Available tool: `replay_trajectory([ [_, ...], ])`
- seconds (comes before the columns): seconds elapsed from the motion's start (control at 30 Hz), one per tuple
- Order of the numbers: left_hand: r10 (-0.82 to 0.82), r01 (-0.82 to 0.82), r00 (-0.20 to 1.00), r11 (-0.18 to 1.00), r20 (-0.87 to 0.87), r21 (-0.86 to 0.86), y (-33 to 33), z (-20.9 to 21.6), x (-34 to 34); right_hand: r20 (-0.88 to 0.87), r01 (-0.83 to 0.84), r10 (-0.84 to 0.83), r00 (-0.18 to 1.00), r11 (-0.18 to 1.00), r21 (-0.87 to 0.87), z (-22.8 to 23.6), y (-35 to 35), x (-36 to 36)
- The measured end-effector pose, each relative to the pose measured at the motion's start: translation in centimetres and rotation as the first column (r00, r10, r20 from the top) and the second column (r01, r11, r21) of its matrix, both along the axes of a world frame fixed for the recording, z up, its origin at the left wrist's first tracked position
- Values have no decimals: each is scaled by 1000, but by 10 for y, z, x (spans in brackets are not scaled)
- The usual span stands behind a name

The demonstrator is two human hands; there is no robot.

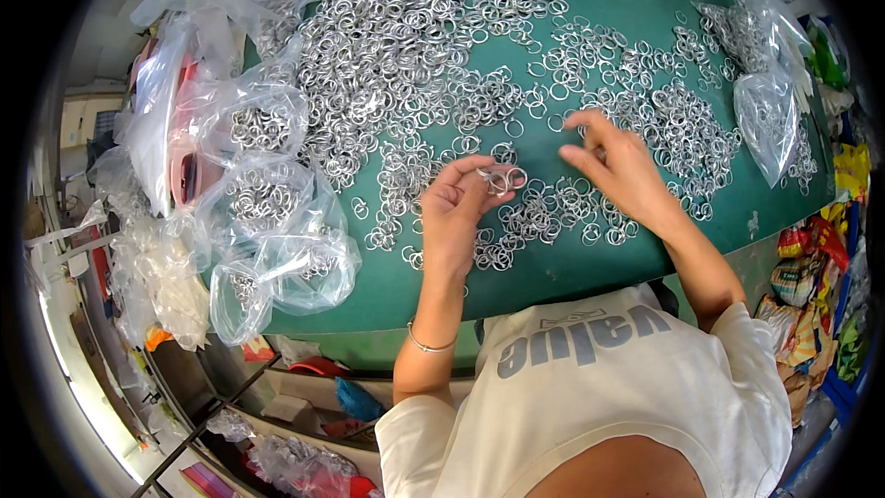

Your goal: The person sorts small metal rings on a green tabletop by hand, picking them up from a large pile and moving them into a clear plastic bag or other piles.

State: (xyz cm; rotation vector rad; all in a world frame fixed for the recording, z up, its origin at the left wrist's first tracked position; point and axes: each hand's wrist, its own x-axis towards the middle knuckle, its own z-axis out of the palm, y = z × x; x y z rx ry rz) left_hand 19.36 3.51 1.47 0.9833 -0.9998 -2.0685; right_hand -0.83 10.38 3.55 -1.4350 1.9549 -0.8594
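Note:
My left hand [459,200] is closed on a few silver metal rings [501,182], which stick out past the fingertips over the near part of the table. To its right, my right hand [616,164] hovers with thumb and fingers curved apart, and nothing shows between them. Just beyond the right fingertips lies a single loose ring [555,123]. A small heap of rings [550,209] lies between and below the two hands. A larger heap of rings [687,138] spreads to the right of my right hand.
The green table [544,267] carries a big pile of rings [396,37] at the far left. Clear plastic bags with rings [277,212] crowd its left edge, and another bag [770,120] lies at the right. Coloured packages [807,267] stand beyond the right edge.

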Motion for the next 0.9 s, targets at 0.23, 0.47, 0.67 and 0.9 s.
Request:
replay_trajectory([
  [0.23,15,-15,1000,997,-7,-72,12,3,-7,163,-198,208,965,978,-71,-1,-7,24],
  [0.47,73,-49,996,930,53,-364,19,-2,-9,-35,-112,106,994,933,-341,0,1,31],
  [0.67,-73,185,961,886,266,-424,19,-3,1,405,-302,260,877,952,43,5,2,19],
  [0.9,295,476,709,471,641,-743,-27,9,-8,-317,-157,187,930,981,118,-3,-24,7],
])
